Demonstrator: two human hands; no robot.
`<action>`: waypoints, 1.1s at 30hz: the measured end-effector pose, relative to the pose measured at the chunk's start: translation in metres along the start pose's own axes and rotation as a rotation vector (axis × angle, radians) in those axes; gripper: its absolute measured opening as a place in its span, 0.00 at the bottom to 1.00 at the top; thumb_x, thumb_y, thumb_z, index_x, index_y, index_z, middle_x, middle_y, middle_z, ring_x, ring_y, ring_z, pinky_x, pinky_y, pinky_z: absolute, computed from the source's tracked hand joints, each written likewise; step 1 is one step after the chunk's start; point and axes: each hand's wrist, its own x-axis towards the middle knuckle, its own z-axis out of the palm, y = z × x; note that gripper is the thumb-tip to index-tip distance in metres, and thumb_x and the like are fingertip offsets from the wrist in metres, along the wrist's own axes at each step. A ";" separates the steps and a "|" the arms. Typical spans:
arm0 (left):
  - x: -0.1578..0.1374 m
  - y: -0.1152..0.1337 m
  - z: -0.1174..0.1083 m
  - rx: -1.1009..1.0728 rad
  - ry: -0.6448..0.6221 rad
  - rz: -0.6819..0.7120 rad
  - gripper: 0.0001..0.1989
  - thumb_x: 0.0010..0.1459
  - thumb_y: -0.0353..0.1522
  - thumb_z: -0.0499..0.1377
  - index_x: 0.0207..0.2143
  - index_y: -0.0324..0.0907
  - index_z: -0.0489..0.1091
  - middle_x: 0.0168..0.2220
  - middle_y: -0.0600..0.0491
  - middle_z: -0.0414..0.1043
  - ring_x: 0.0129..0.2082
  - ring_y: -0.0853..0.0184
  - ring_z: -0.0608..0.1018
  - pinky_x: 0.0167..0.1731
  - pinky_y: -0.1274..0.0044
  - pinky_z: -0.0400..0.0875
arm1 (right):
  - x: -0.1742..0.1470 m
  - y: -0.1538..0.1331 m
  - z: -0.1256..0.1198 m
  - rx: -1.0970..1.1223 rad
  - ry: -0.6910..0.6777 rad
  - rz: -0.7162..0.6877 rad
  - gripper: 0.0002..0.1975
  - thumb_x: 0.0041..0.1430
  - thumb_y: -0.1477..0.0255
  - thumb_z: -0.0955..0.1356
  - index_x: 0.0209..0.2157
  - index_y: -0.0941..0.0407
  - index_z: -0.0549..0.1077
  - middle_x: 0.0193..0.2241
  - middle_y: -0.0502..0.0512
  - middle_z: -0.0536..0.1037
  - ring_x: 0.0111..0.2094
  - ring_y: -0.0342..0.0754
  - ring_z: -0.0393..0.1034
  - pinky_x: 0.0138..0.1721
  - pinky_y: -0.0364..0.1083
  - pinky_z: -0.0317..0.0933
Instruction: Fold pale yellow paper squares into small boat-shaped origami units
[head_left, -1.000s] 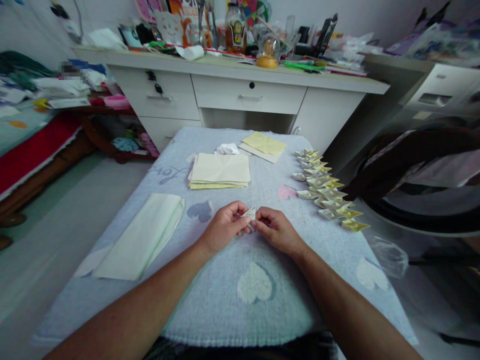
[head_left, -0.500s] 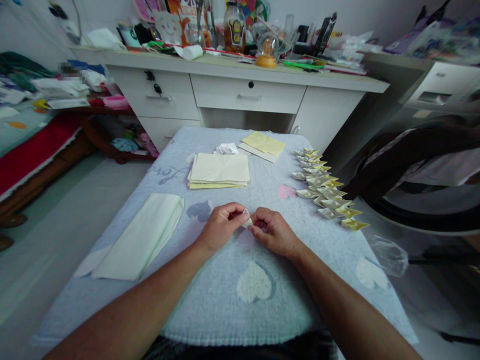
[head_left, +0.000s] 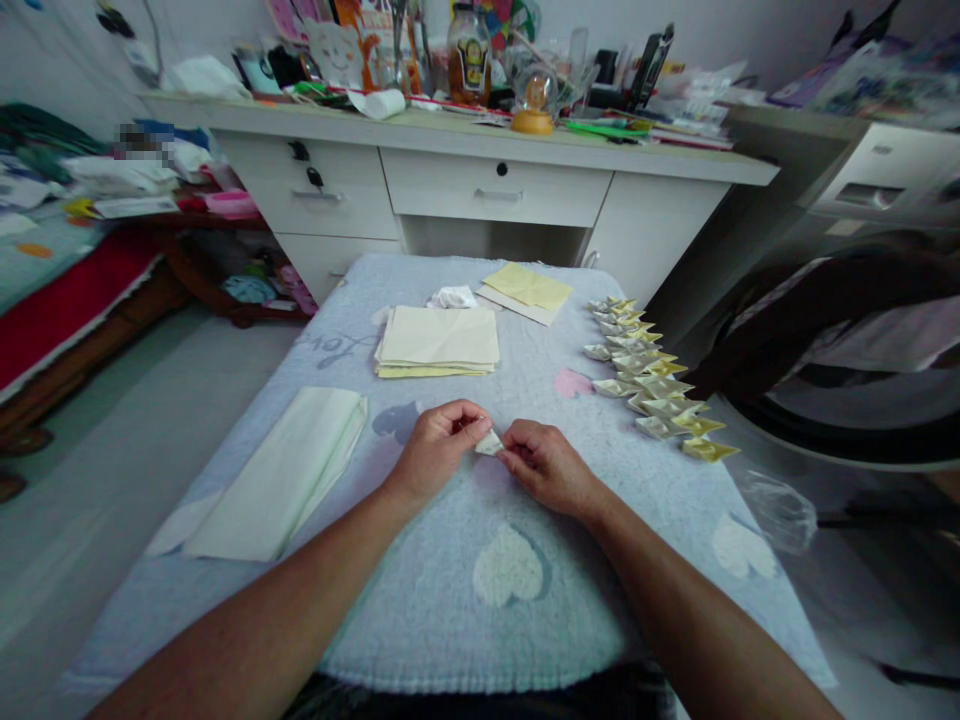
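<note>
A small folded piece of pale paper [head_left: 490, 443] is pinched between my two hands above the middle of the cloth-covered table. My left hand [head_left: 442, 445] grips its upper left side with thumb and fingers. On the right, my right hand [head_left: 546, 460] pinches the other end, its remaining fingers curled. Beyond the hands lies a stack of cream paper sheets [head_left: 437, 338]. Rows of small folded paper boats [head_left: 652, 380], cream and yellow, stand along the table's right side. To the left rests a long folded pale sheet [head_left: 281, 475].
Yellow and white sheets [head_left: 529, 288] and a crumpled white tissue [head_left: 452, 297] lie at the table's far end. Behind stands a white desk [head_left: 442, 190] crowded with jars and stationery. A front-loading washing machine [head_left: 847, 190] is at the right, a bed [head_left: 90, 290] at the left.
My left hand has shifted slightly up and left, and more of the folded paper shows between the hands. My right hand stays nearly in place.
</note>
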 end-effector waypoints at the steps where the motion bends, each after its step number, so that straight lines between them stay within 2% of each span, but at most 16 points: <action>1: 0.000 0.000 0.000 -0.025 0.004 -0.008 0.08 0.53 0.35 0.62 0.27 0.38 0.72 0.24 0.56 0.67 0.26 0.72 0.67 0.30 0.79 0.61 | 0.000 0.000 0.000 0.015 -0.002 0.001 0.04 0.58 0.75 0.65 0.28 0.57 0.68 0.24 0.48 0.68 0.25 0.41 0.61 0.29 0.41 0.53; 8: 0.000 0.004 0.001 -0.129 0.006 -0.034 0.07 0.52 0.33 0.62 0.27 0.38 0.72 0.25 0.56 0.69 0.26 0.72 0.68 0.30 0.79 0.61 | -0.002 0.001 -0.003 0.063 -0.012 -0.031 0.08 0.60 0.73 0.64 0.27 0.57 0.68 0.23 0.48 0.67 0.25 0.41 0.61 0.30 0.41 0.53; 14: 0.000 0.000 0.001 -0.088 -0.048 -0.050 0.10 0.49 0.33 0.65 0.34 0.39 0.73 0.26 0.57 0.68 0.27 0.73 0.68 0.30 0.80 0.61 | -0.002 0.005 -0.002 0.048 0.046 -0.039 0.10 0.60 0.72 0.64 0.24 0.57 0.66 0.21 0.47 0.65 0.25 0.41 0.60 0.30 0.42 0.52; 19: 0.001 -0.004 0.000 -0.072 -0.055 -0.078 0.07 0.50 0.33 0.64 0.27 0.37 0.71 0.24 0.57 0.68 0.26 0.73 0.69 0.29 0.80 0.61 | -0.002 0.006 -0.003 0.054 0.045 -0.031 0.12 0.60 0.70 0.64 0.24 0.57 0.66 0.21 0.47 0.64 0.25 0.41 0.60 0.30 0.42 0.52; 25: 0.000 0.000 0.001 -0.142 -0.052 -0.118 0.07 0.49 0.32 0.64 0.27 0.37 0.70 0.25 0.57 0.68 0.26 0.73 0.68 0.29 0.80 0.61 | -0.003 0.005 -0.004 0.152 0.004 0.001 0.12 0.62 0.69 0.64 0.24 0.57 0.66 0.21 0.47 0.64 0.25 0.41 0.59 0.29 0.41 0.52; 33: 0.001 -0.001 -0.003 0.011 -0.169 -0.059 0.10 0.51 0.36 0.64 0.28 0.37 0.68 0.25 0.57 0.64 0.26 0.73 0.66 0.27 0.80 0.59 | -0.004 0.005 -0.005 0.153 0.030 0.034 0.13 0.62 0.68 0.64 0.24 0.57 0.66 0.21 0.46 0.64 0.24 0.40 0.59 0.29 0.41 0.52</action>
